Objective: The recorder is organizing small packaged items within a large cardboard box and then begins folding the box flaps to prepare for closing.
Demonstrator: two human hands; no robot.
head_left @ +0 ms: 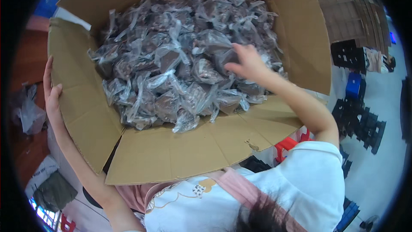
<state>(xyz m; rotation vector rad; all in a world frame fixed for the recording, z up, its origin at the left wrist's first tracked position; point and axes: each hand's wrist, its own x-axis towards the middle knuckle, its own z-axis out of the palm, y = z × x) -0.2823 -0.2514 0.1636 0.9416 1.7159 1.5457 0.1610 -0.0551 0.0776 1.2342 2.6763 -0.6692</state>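
A large cardboard box (pixel 180 157) stands open in front of me, full of knotted clear plastic bags with dark brown contents (pixel 167 60). Over the pile, toward the right, my right hand (pixel 249 65) reaches in with thumb and forefinger apart. Its fingertips are at a bulging clear bag (pixel 223 56); whether they touch it I cannot tell. At the far left, my left hand (pixel 53 94) holds the edge of the left flap (pixel 79 90), thumb on the inner face and fingers along the outer side. What exactly the bags contain is unclear.
A brown wooden surface with a crumpled plastic bag (pixel 32 114) is at the left. Stacked cardboard (pixel 343 13), black crates (pixel 349 56) and a blue bin (pixel 353 85) stand at the right. Red plastic (pixel 284 147) shows below the box. A dark green sack (pixel 55 191) lies lower left.
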